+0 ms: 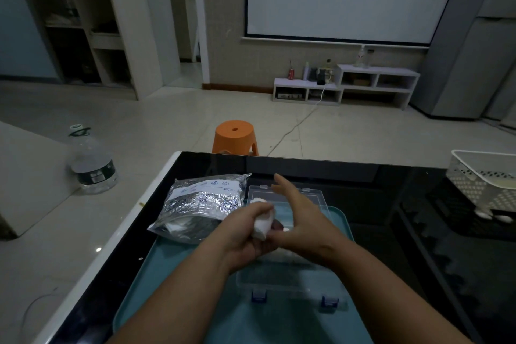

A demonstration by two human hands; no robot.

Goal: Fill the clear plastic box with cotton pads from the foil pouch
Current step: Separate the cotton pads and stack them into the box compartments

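A clear plastic box (290, 276) with blue latches lies open on a teal tray (173, 288), its lid (312, 198) folded back. Above the box, my left hand (245, 234) grips a stack of white cotton pads (264, 225). My right hand (298, 215) is beside the stack with its thumb and a finger on the pads' right side, the other fingers stretched out. The silver foil pouch (201, 204) lies to the left, mouth toward me, partly on the tray. Some white pads (290, 255) rest inside the box under my hands.
The tray sits on a black glass table (391, 232) with a white border. A white perforated basket (485, 179) stands at the far right. An orange stool (235, 137) is past the table's far edge, and a large water bottle (92, 165) stands on the floor at the left.
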